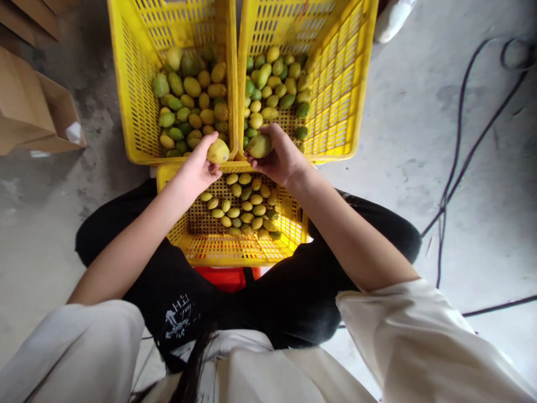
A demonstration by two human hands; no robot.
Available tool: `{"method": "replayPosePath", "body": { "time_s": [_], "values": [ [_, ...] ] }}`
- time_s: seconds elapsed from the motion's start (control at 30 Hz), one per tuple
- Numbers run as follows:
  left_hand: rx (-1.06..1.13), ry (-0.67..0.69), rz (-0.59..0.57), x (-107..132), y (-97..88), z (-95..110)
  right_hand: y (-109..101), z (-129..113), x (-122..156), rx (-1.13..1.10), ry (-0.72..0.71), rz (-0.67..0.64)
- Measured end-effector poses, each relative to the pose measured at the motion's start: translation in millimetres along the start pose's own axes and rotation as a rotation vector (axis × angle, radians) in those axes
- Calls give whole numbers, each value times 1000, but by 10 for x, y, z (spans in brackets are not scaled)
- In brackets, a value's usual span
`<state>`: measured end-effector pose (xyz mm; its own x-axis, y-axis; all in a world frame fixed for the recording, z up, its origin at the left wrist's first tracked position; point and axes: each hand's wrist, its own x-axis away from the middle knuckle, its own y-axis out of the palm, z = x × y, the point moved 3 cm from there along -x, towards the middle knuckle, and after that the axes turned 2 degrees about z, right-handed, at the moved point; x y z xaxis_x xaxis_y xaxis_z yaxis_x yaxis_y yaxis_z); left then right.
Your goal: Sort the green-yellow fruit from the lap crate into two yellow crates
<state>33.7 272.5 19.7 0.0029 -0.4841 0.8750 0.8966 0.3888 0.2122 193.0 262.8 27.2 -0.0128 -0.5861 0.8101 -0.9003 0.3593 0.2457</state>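
Observation:
My left hand point(200, 169) is closed around a yellow lemon point(218, 151), its thumb lying along the top. A greener lemon point(260, 146) sits in my right hand point(282, 154), with the fingers curled beneath it. Both hands hover over the meeting rims of three yellow plastic crates. Larger yellow and green lemons point(192, 87) fill part of the far left crate point(136, 101). The far right crate point(342, 84) contains mixed green and yellow lemons point(272, 101). Below my hands, the near crate point(239, 257) holds smaller, mostly yellow lemons point(246, 207).
The near crate stands between my knees, with a red object point(226, 278) partly visible in front of me. Open cardboard boxes point(31, 106) lie on the left. Black cables point(453, 179) run across the concrete floor at right. A white object point(394, 19) shows beyond the right crate.

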Motion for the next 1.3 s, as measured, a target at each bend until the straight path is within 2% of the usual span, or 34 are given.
{"method": "replayPosePath", "body": {
  "time_s": [0.23, 0.33, 0.43, 0.67, 0.87, 1.13, 1.3],
  "values": [
    [66, -93, -63, 28, 49, -34, -14, 38, -13, -1, -9, -66],
    [2, -64, -116, 53, 67, -15, -19, 44, -20, 29, -24, -83],
    [-41, -12, -156, 63, 72, 10, -22, 36, -23, 57, -44, -46],
    [-74, 51, -123, 106, 82, 54, -44, 35, -47, 59, -76, -49],
    [-89, 37, -101, 45, 41, 43, -106, 58, -171, 84, -49, -63],
    [-124, 30, -88, -10, 6, -16, -106, 65, -169, 68, -113, 27],
    [-34, 13, -67, -2, 17, 26, -94, 55, -116, 13, -43, 42]
  ]
}}
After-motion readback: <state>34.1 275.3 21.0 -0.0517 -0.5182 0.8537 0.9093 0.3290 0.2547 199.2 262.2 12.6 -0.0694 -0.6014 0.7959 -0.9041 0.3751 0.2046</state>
